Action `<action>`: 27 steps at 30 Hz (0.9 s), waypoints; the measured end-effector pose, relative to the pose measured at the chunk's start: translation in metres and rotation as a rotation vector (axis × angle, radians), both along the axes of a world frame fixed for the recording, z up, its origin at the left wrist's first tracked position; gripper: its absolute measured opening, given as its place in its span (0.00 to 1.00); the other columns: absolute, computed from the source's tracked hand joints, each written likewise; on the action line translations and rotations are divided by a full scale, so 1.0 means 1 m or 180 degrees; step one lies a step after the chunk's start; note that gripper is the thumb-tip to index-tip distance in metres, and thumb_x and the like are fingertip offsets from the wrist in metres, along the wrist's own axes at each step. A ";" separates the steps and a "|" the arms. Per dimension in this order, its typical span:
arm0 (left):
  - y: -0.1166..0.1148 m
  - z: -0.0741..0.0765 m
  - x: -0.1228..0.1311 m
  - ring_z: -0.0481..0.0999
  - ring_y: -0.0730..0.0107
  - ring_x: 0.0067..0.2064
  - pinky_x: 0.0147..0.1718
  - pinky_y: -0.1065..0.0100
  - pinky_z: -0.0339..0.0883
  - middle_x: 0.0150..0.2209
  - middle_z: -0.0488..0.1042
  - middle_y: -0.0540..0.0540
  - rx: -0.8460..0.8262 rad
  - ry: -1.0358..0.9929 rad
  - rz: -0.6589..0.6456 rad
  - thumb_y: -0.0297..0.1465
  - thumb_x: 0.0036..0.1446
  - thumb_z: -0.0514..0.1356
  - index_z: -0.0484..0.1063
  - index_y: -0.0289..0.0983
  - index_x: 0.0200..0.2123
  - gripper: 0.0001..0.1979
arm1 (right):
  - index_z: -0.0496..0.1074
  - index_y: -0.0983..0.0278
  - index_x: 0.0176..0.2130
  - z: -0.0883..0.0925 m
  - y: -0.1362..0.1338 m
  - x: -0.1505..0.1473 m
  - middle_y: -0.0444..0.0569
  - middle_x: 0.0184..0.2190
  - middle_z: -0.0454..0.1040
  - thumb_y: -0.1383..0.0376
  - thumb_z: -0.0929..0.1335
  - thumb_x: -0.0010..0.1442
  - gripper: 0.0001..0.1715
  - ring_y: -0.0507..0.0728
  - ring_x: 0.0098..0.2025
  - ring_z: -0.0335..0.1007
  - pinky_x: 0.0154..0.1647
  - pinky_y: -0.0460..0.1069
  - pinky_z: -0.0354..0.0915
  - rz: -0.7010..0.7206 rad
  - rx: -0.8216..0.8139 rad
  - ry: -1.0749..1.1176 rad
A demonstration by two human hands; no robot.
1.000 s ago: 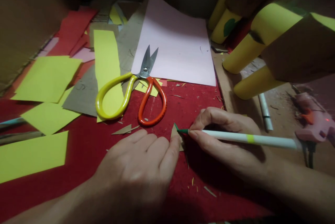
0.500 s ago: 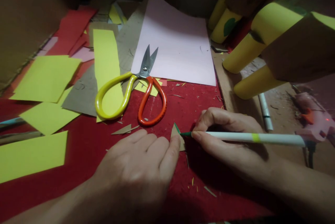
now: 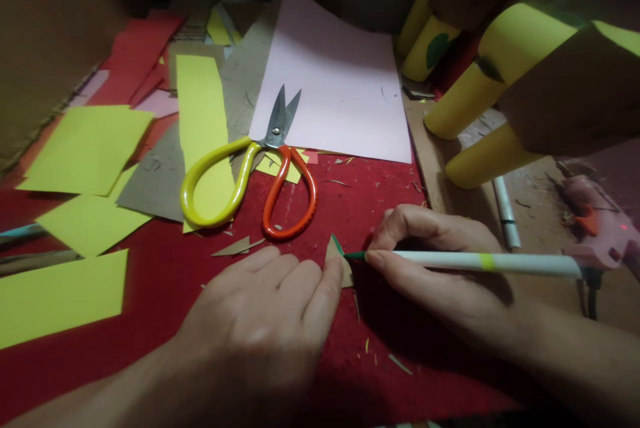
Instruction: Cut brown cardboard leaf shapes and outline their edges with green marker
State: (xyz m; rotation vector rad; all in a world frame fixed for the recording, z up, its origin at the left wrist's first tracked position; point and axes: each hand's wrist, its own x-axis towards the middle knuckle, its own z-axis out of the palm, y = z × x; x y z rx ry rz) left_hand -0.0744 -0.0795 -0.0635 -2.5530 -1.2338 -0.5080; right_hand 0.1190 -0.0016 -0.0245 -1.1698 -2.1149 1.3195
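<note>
My right hand point(image 3: 435, 255) is closed round a white marker point(image 3: 445, 262) with a green tip and a yellow-green band. The tip touches or nearly touches the edge of a small tan cardboard triangle point(image 3: 347, 276), which has green colour along its upper right edge. My left hand point(image 3: 270, 315) lies on the red surface point(image 3: 370, 208), its fingers pressed together, the index finger holding down the triangle's left side. Just beyond my left hand lie scissors point(image 3: 276, 137), blades parted, with one yellow and one red handle.
Yellow paper pieces point(image 3: 90, 148) and red paper point(image 3: 137, 58) lie at left. A pale pink sheet point(image 3: 335, 81) is behind the scissors. Yellow tubes point(image 3: 465, 101) joined to cardboard stand at right, near a pink glue gun point(image 3: 597, 215) and another white marker point(image 3: 507, 211).
</note>
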 end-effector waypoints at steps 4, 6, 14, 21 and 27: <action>0.001 0.001 0.001 0.71 0.63 0.24 0.22 0.61 0.64 0.24 0.70 0.48 -0.0002 0.0018 -0.0011 0.22 0.61 0.49 0.69 0.26 0.48 0.14 | 0.68 0.63 0.27 0.001 0.000 0.001 0.39 0.22 0.71 0.75 0.67 0.55 0.09 0.47 0.22 0.66 0.21 0.39 0.60 -0.0002 -0.0024 -0.0037; 0.001 0.000 0.001 0.71 0.62 0.24 0.22 0.60 0.64 0.25 0.71 0.48 -0.0014 0.0072 0.0028 0.21 0.61 0.49 0.69 0.26 0.48 0.15 | 0.68 0.63 0.27 0.001 0.000 0.001 0.38 0.21 0.70 0.75 0.67 0.55 0.09 0.46 0.22 0.65 0.20 0.39 0.60 -0.0008 -0.0025 -0.0030; 0.001 0.000 0.002 0.69 0.64 0.23 0.23 0.61 0.65 0.23 0.69 0.49 0.0032 0.0083 -0.0017 0.21 0.60 0.50 0.69 0.25 0.48 0.15 | 0.68 0.63 0.27 -0.001 -0.001 0.000 0.40 0.22 0.71 0.73 0.68 0.57 0.09 0.47 0.22 0.66 0.20 0.40 0.60 -0.0050 -0.0050 0.0071; 0.000 0.005 0.001 0.72 0.62 0.26 0.25 0.59 0.68 0.25 0.72 0.47 -0.0133 0.0090 0.0038 0.21 0.60 0.51 0.69 0.25 0.49 0.15 | 0.68 0.62 0.28 -0.004 -0.002 -0.003 0.40 0.23 0.72 0.73 0.68 0.57 0.08 0.48 0.23 0.67 0.21 0.41 0.61 -0.0152 0.0012 0.0131; 0.001 0.000 0.000 0.70 0.63 0.24 0.24 0.60 0.67 0.25 0.70 0.47 -0.0001 0.0065 -0.0073 0.22 0.59 0.51 0.69 0.23 0.49 0.16 | 0.68 0.63 0.29 -0.005 -0.002 -0.003 0.41 0.23 0.73 0.70 0.69 0.58 0.06 0.48 0.24 0.67 0.22 0.41 0.62 -0.0172 0.0095 0.0176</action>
